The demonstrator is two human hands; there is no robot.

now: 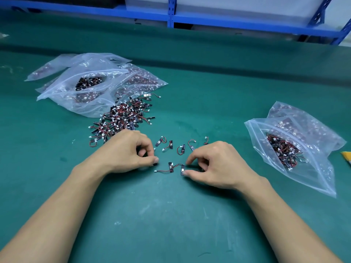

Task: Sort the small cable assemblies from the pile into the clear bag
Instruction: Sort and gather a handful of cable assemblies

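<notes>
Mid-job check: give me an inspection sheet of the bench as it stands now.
Surface: green mat, scuffed with pale marks.
Job's things: pile of assemblies left of centre; loose assemblies spread on the mat just beyond the hands; open bag at right, partly filled.
Clutter: filled bags stacked behind the pile; rear bag behind the open bag; yellow item cut off at the right edge.
Hands: left hand pinches a small dark piece, probably an assembly; right hand pinches one assembly.
Cables: only the assemblies' red and black leads; nothing else seen.
Surroundings: blue rack beyond the mat.
</notes>
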